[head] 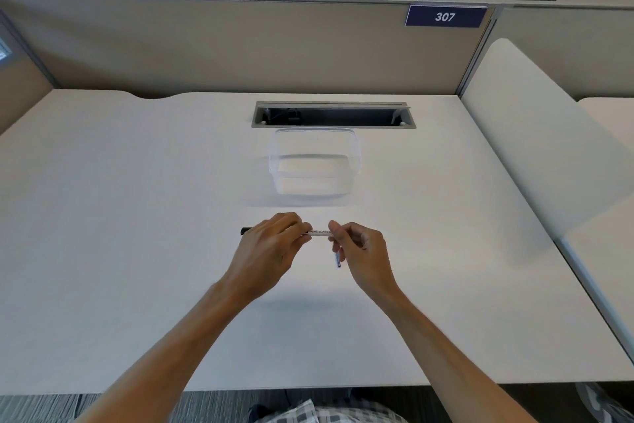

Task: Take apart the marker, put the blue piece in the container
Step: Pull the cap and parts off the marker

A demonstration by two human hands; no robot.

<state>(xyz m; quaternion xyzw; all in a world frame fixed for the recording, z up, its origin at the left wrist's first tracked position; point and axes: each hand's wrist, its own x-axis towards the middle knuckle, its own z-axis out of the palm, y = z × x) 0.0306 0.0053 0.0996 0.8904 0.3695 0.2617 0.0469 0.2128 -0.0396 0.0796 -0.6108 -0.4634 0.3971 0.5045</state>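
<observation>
A white whiteboard marker (pixel 319 232) is held level above the desk, just in front of the clear plastic container (pixel 315 164). My left hand (pixel 271 247) grips its left part, and a dark end (pixel 245 230) sticks out past that hand. My right hand (pixel 360 249) pinches the marker's right end with thumb and forefinger. A small blue piece (pixel 337 260) pokes down from under my right fingers. The container stands open and holds nothing.
A grey cable slot (pixel 331 114) is sunk into the white desk (pixel 137 216) behind the container. A beige partition (pixel 240 45) with a blue "307" sign (pixel 445 16) closes the back. A white side panel (pixel 535 148) bounds the right.
</observation>
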